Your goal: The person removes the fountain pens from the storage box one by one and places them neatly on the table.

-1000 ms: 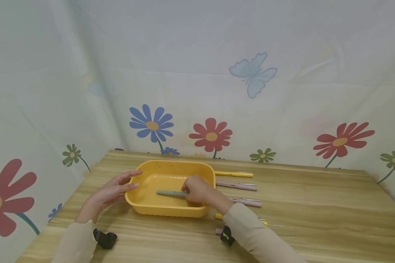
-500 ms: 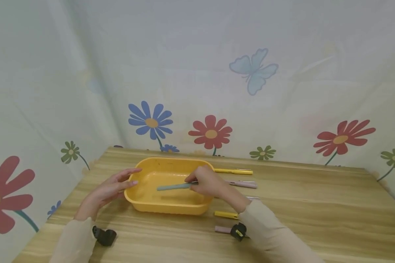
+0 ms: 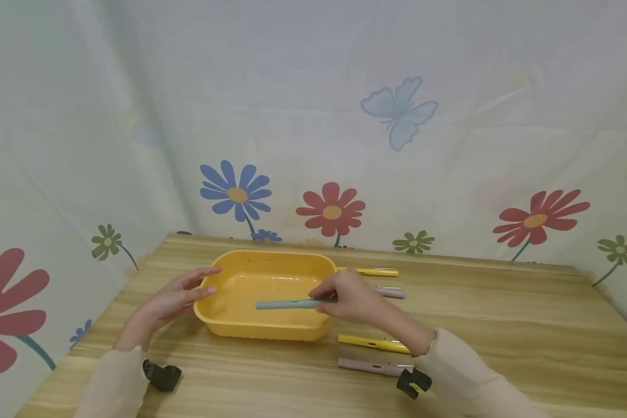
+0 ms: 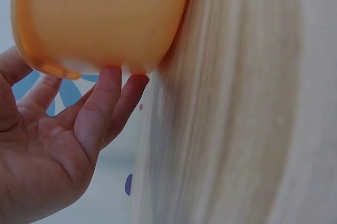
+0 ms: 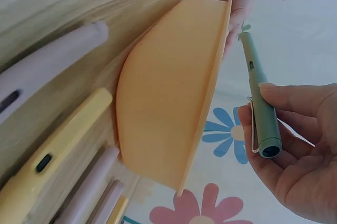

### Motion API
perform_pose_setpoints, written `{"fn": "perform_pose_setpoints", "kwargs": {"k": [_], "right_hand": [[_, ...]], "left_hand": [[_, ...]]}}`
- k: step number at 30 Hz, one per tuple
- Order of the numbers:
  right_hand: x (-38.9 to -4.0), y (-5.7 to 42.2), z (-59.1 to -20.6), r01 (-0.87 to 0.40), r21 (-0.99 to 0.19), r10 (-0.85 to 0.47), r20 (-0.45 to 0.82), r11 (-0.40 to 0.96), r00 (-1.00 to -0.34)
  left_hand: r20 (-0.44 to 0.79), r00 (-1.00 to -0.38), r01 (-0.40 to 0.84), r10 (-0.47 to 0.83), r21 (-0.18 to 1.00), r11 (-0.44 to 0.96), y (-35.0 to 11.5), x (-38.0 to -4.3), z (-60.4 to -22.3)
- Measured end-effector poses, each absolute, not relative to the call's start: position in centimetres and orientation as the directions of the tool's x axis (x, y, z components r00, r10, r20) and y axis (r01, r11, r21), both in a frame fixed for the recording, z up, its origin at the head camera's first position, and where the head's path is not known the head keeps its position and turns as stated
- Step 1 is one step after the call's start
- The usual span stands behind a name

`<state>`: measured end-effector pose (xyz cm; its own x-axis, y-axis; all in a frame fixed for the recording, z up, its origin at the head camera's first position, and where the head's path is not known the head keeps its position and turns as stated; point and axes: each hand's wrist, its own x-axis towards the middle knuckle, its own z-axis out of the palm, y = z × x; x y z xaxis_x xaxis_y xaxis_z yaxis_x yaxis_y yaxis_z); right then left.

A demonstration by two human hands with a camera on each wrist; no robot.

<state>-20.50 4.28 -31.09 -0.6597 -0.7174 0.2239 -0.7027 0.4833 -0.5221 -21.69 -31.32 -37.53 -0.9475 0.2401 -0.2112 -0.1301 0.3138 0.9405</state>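
My right hand [image 3: 352,297] pinches a grey-green capped pen [image 3: 284,304] between thumb and fingers, above the right part of the yellow plastic basin [image 3: 266,335]. In the right wrist view the pen [image 5: 259,89] is raised level with the basin's rim, its clip and cap end toward the camera. My left hand [image 3: 172,299] holds the basin's left end, thumb over the rim. The left wrist view has its fingertips [image 4: 109,76] against the basin's outer wall. Inside the basin, the visible floor is bare.
Right of the basin lie a yellow pen [image 3: 378,271] at the back, a lilac pen [image 3: 392,292], another yellow pen [image 3: 371,343] and a lilac pen [image 3: 371,366] nearest me. My right arm partly covers this row. A flowered cloth [image 3: 449,174] hangs behind the wooden table [image 3: 501,325].
My right hand has lifted the grey-green pen from the basin floor and drawn it to the right. The left hand stays at the basin's left end.
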Motion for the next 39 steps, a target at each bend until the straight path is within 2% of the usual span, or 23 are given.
{"fn": "perform_pose_setpoints", "kwargs": {"k": [8, 16, 31, 39], "right_hand": [[-19.4, 7.3, -31.3, -0.689, -0.547, -0.683, 0.264, 0.475, -0.681], [-18.0, 10.1, -31.7, -0.621, -0.61, -0.638, 0.232, 0.492, -0.734], [-15.6, 14.3, -33.7, -0.567, -0.671, -0.619, 0.202, 0.477, -0.759], [-14.4, 15.6, -35.2, -0.561, -0.653, -0.62, 0.175, 0.509, -0.765]], "left_hand": [[-0.205, -0.946, -0.12, 0.252, 0.941, 0.316, -31.6, -21.7, -37.6], [-0.204, -0.946, -0.118, 0.254, 0.941, 0.317, -31.7, -21.7, -37.6], [-0.211, -0.946, -0.122, 0.246, 0.935, 0.334, -31.7, -21.7, -37.7], [-0.215, -0.947, -0.127, 0.237, 0.932, 0.339, -31.4, -21.7, -37.5]]}}
